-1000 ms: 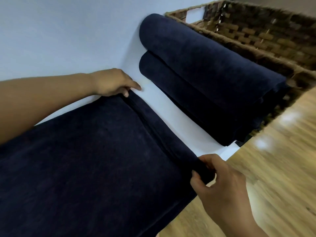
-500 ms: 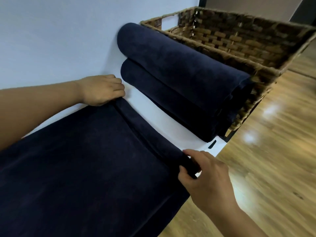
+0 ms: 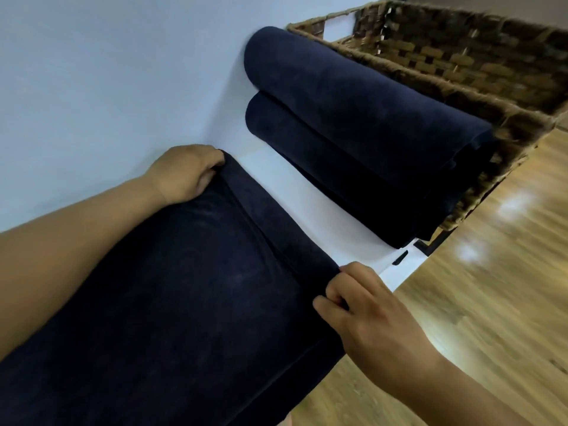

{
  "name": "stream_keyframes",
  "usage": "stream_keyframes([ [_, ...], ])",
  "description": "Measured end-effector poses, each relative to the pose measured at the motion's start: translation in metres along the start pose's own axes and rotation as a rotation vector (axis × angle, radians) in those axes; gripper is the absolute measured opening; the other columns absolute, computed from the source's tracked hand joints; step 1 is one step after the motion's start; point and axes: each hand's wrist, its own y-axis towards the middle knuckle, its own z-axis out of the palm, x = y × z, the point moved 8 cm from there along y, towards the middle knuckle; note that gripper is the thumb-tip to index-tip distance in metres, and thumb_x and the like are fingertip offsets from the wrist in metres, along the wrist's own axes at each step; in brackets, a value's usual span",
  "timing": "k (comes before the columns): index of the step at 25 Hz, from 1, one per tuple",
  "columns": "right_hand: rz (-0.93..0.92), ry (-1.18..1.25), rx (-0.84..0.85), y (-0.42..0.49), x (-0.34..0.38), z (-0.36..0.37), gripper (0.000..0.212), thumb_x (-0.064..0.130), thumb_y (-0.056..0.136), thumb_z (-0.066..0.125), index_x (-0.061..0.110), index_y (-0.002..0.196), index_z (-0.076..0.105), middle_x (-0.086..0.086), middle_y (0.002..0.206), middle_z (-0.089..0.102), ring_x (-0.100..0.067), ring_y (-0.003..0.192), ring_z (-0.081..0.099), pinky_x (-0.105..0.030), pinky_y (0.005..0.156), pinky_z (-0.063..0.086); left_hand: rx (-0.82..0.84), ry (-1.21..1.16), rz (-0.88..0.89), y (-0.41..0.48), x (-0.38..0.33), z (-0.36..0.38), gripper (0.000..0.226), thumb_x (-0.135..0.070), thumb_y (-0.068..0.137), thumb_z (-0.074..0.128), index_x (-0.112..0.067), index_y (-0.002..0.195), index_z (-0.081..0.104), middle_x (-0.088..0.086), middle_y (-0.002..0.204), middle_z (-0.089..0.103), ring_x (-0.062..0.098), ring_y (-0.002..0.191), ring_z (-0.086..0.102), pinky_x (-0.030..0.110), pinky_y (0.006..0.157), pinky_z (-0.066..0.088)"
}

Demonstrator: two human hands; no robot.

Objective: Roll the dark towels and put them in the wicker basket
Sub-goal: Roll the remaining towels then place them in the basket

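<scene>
A dark towel [image 3: 184, 302] lies spread across the lower left of the frame on a white table [image 3: 92, 72], its far edge turned into a narrow roll. The left hand [image 3: 184, 173] grips the roll's upper end and the right hand [image 3: 368, 318] pinches its lower end. Toward the upper right, two rolled towels [image 3: 353, 118] lie stacked against the wicker basket [image 3: 430, 84]. Wooden floor [image 3: 491, 302] fills the right side.

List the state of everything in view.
Spread towel, flat on the table, far edge rolled.
Left hand, grips the roll's left end.
Right hand, pinches the roll's right end.
Wicker basket, upright, open.
Lower rolled towel, on the table beside the basket.
Upper rolled towel, lies on the lower one.
</scene>
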Motion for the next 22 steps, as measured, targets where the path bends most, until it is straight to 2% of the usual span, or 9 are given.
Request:
stream_keyframes([
  [2, 0.002, 0.036, 0.063, 0.001, 0.002, 0.003, 0.025, -0.003, 0.080, 0.052, 0.013, 0.089, 0.069, 0.002, 0.081, 0.047, -0.020, 0.080, 0.042, -0.032, 0.073, 0.045, 0.078, -0.091, -0.089, -0.002, 0.004, -0.002, 0.035, -0.009, 0.094, 0.055, -0.013, 0.129, 0.058, 0.011, 0.112, 0.069, 0.032, 0.098, 0.064, 0.038, 0.083, 0.050],
  [4, 0.084, 0.170, 0.092, 0.003, -0.004, -0.005, 0.037, 0.007, 0.081, 0.052, 0.023, 0.109, 0.070, 0.012, 0.079, 0.051, -0.011, 0.078, 0.044, -0.021, 0.079, 0.044, 0.178, -0.146, -0.130, 0.000, 0.004, -0.006, 0.040, -0.012, 0.097, 0.054, -0.022, 0.135, 0.058, 0.005, 0.121, 0.069, 0.026, 0.106, 0.064, 0.036, 0.095, 0.049],
  [6, 0.352, 0.472, 0.114, 0.006, -0.021, -0.014, 0.045, 0.028, 0.095, 0.051, 0.040, 0.138, 0.049, 0.018, 0.076, 0.059, -0.005, 0.070, 0.052, -0.008, 0.067, 0.039, 0.283, -0.115, -0.145, 0.014, 0.004, -0.012, 0.032, -0.016, 0.095, 0.061, -0.025, 0.125, 0.067, 0.000, 0.116, 0.072, 0.022, 0.105, 0.064, 0.033, 0.096, 0.049],
  [8, 0.669, 0.741, 0.098, -0.001, -0.040, -0.010, 0.055, 0.034, 0.096, 0.055, 0.044, 0.145, 0.032, 0.022, 0.074, 0.066, -0.004, 0.055, 0.056, -0.009, 0.053, 0.041, 0.428, -0.006, -0.129, 0.035, -0.001, -0.010, 0.019, -0.020, 0.088, 0.070, -0.023, 0.105, 0.074, -0.002, 0.105, 0.072, 0.022, 0.099, 0.063, 0.034, 0.087, 0.050],
  [11, 0.827, 0.578, 0.062, -0.007, -0.055, -0.006, 0.052, 0.040, 0.086, 0.066, 0.036, 0.136, 0.052, 0.010, 0.061, 0.061, -0.006, 0.055, 0.056, -0.014, 0.053, 0.044, 0.560, 0.130, 0.005, 0.057, -0.019, -0.001, 0.016, -0.012, 0.079, 0.075, -0.022, 0.081, 0.062, -0.006, 0.098, 0.058, 0.022, 0.090, 0.056, 0.035, 0.075, 0.046],
  [15, 0.886, 0.449, 0.227, -0.006, -0.053, -0.001, 0.058, 0.061, 0.078, 0.060, 0.036, 0.130, 0.054, 0.019, 0.095, 0.059, -0.003, 0.079, 0.058, -0.026, 0.071, 0.052, 0.689, 0.070, 0.045, 0.052, -0.021, 0.015, 0.044, -0.005, 0.085, 0.066, -0.026, 0.123, 0.057, -0.002, 0.123, 0.058, 0.022, 0.109, 0.053, 0.032, 0.090, 0.042],
  [18, 0.926, 0.552, 0.280, -0.002, -0.048, 0.003, 0.034, 0.056, 0.076, 0.064, 0.033, 0.101, 0.065, 0.016, 0.084, 0.067, -0.006, 0.069, 0.065, -0.031, 0.064, 0.058, 0.719, 0.290, 0.231, 0.049, -0.028, 0.018, 0.049, -0.015, 0.087, 0.065, -0.029, 0.132, 0.054, -0.008, 0.126, 0.058, 0.018, 0.121, 0.048, 0.032, 0.099, 0.031],
  [20, 0.928, 0.596, 0.261, 0.001, -0.045, 0.003, 0.023, 0.050, 0.075, 0.065, 0.027, 0.081, 0.065, 0.009, 0.069, 0.067, -0.009, 0.061, 0.065, -0.033, 0.059, 0.058, 0.625, 0.313, 0.295, 0.051, -0.029, 0.016, 0.046, -0.015, 0.084, 0.065, -0.026, 0.128, 0.058, -0.007, 0.119, 0.060, 0.018, 0.117, 0.049, 0.033, 0.096, 0.028],
  [22, 0.907, 0.514, 0.195, 0.005, -0.050, -0.005, 0.020, 0.047, 0.077, 0.064, 0.027, 0.078, 0.062, 0.007, 0.067, 0.064, -0.010, 0.061, 0.062, -0.033, 0.057, 0.055, 0.376, 0.244, 0.293, 0.055, -0.030, 0.007, 0.041, -0.008, 0.076, 0.068, -0.019, 0.116, 0.065, -0.002, 0.106, 0.063, 0.025, 0.105, 0.053, 0.038, 0.090, 0.034],
])
